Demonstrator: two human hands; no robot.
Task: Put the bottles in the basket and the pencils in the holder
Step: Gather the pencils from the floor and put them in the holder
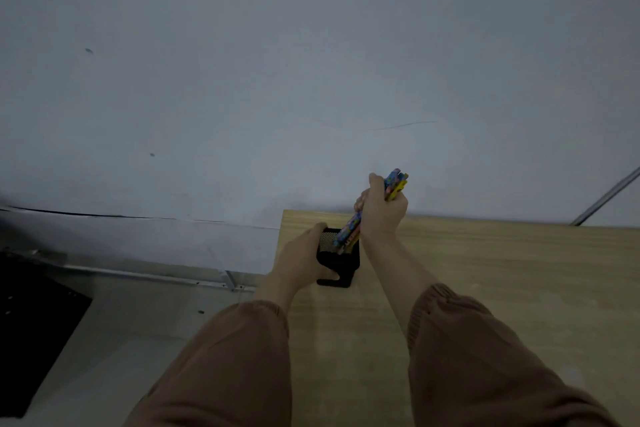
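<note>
A black mesh pencil holder [343,263] stands near the far left corner of the wooden table [485,270]. My left hand [304,253] wraps around its left side. My right hand [381,210] is closed around a bunch of colourful patterned pencils [350,230], held tilted above the holder. Their lower ends reach into the holder's opening and their upper ends stick out above my fist. No bottles or basket are in view.
The table's left edge runs just beside the holder, with grey floor below. A white wall stands right behind the table. A dark flat object [31,329] lies on the floor at the left, and a metal rail [149,276] runs along the wall base.
</note>
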